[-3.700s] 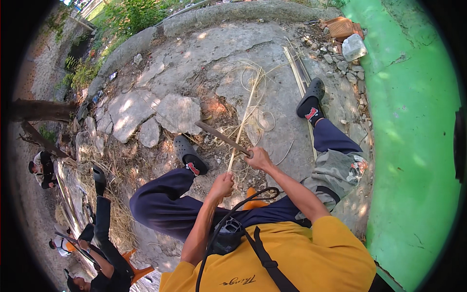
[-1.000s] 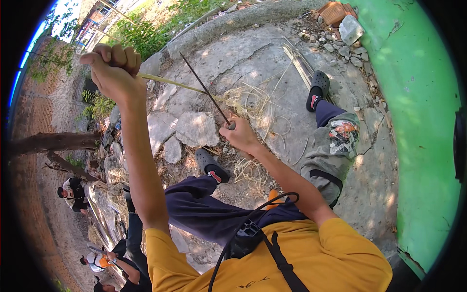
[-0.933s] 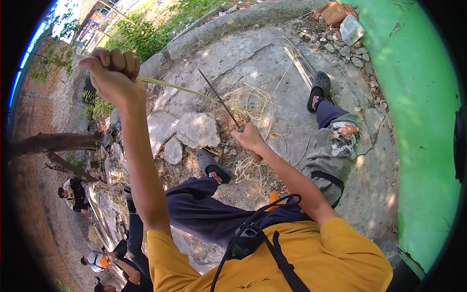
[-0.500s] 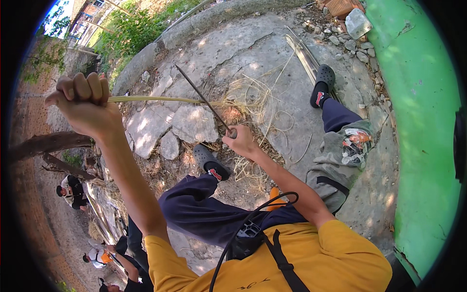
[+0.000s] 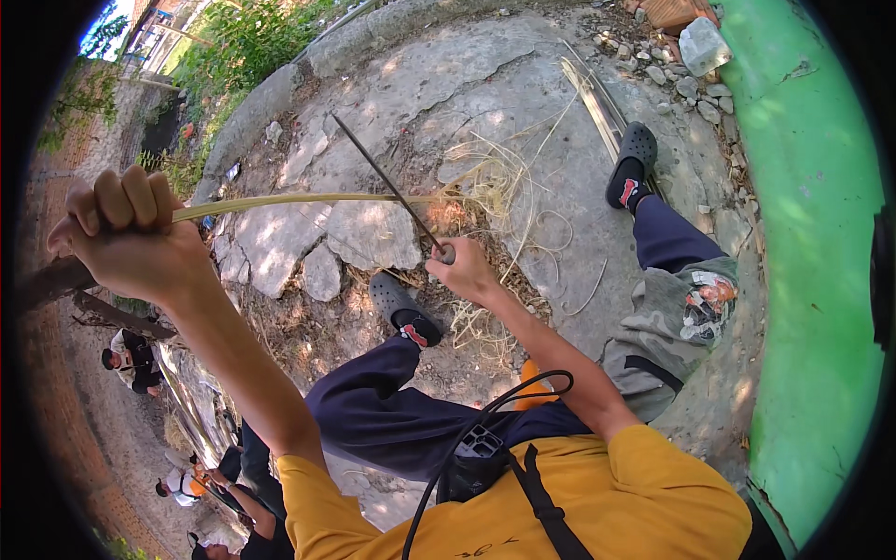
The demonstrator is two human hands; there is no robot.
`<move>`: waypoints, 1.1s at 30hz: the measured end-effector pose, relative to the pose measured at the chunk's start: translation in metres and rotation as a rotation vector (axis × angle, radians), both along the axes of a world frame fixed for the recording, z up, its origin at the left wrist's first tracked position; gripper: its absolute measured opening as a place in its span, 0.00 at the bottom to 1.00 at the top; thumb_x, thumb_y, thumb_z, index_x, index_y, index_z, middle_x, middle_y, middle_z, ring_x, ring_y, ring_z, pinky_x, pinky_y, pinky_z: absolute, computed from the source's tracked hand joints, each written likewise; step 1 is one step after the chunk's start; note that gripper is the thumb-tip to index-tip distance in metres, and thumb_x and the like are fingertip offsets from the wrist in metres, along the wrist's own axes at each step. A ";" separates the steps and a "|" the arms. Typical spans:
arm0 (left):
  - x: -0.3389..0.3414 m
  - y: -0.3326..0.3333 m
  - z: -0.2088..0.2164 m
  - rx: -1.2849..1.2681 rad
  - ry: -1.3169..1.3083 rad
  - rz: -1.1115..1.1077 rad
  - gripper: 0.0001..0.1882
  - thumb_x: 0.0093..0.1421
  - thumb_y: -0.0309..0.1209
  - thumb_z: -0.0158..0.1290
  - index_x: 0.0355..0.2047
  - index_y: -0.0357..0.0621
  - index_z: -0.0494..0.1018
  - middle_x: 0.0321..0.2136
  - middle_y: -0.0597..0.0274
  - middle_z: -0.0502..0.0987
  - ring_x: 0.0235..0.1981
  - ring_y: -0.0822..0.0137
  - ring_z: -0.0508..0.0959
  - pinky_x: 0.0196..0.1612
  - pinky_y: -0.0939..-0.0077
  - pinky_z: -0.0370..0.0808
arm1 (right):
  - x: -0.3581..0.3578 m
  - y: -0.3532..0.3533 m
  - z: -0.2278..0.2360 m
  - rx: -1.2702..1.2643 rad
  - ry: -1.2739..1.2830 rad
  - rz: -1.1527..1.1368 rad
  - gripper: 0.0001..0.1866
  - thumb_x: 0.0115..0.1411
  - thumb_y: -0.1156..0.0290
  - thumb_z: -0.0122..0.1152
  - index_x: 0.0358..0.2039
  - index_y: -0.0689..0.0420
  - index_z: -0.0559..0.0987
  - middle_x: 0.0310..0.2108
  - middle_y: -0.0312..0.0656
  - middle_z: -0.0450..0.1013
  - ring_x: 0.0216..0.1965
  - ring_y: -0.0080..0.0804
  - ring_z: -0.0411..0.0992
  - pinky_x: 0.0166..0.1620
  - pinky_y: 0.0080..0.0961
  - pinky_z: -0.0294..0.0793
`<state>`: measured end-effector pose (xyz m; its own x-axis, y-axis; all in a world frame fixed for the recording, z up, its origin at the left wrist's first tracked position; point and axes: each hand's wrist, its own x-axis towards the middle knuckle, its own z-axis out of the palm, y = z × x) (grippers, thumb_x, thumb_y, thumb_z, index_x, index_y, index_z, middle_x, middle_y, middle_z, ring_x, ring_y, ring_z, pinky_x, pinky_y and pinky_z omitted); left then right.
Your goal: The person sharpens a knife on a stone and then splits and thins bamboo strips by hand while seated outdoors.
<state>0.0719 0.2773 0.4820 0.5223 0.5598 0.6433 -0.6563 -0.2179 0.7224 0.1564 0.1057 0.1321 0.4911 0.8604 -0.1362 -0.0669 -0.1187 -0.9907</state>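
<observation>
As left hand grips it, bamboo strip runs pale — thin, taut.

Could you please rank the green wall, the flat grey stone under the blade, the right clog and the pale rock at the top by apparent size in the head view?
1. Green wall
2. Flat grey stone
3. and 4. Right clog and pale rock: they look alike, and their distances from the camera differ, so no ranking.

Left hand at left of frame, raised high, arm nearly straight from lower centre, fingers curled in tight fist, knuckles up. Right hand at centre, lower and nearer, grip closed, wrist bent, forearm running diagonally down to lower right shoulder. Hands well apart.
</observation>
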 end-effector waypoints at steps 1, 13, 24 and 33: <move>0.000 0.001 -0.002 -0.006 0.000 -0.001 0.26 0.73 0.54 0.35 0.21 0.53 0.54 0.13 0.73 0.45 0.14 0.77 0.41 0.15 0.76 0.39 | 0.000 0.001 -0.004 -0.018 -0.012 0.022 0.14 0.48 0.61 0.62 0.23 0.61 0.80 0.15 0.42 0.72 0.19 0.30 0.68 0.28 0.31 0.67; 0.007 0.006 -0.001 -0.016 0.050 0.081 0.27 0.72 0.54 0.39 0.19 0.53 0.53 0.13 0.73 0.45 0.15 0.77 0.42 0.15 0.77 0.39 | 0.011 0.008 -0.056 -0.154 -0.016 -0.033 0.17 0.48 0.59 0.64 0.26 0.63 0.80 0.14 0.42 0.70 0.18 0.32 0.66 0.27 0.34 0.66; 0.012 0.016 -0.004 -0.072 0.061 -0.088 0.26 0.73 0.51 0.38 0.19 0.53 0.54 0.13 0.73 0.47 0.15 0.77 0.43 0.15 0.77 0.40 | 0.042 -0.013 -0.168 -0.437 -0.151 -0.034 0.17 0.49 0.59 0.64 0.24 0.64 0.79 0.18 0.46 0.75 0.23 0.37 0.75 0.33 0.38 0.72; -0.002 0.031 0.009 -0.009 0.022 -0.045 0.26 0.73 0.49 0.39 0.19 0.52 0.55 0.13 0.74 0.47 0.14 0.78 0.45 0.15 0.78 0.42 | 0.034 -0.004 -0.142 -0.217 0.031 -0.055 0.14 0.48 0.62 0.65 0.23 0.62 0.78 0.17 0.42 0.74 0.22 0.29 0.71 0.29 0.32 0.69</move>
<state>0.0704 0.3083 0.4906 0.5611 0.5412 0.6264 -0.6489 -0.1822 0.7387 0.1908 0.1021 -0.0099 0.5293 0.7814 -0.3305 -0.1087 -0.3239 -0.9398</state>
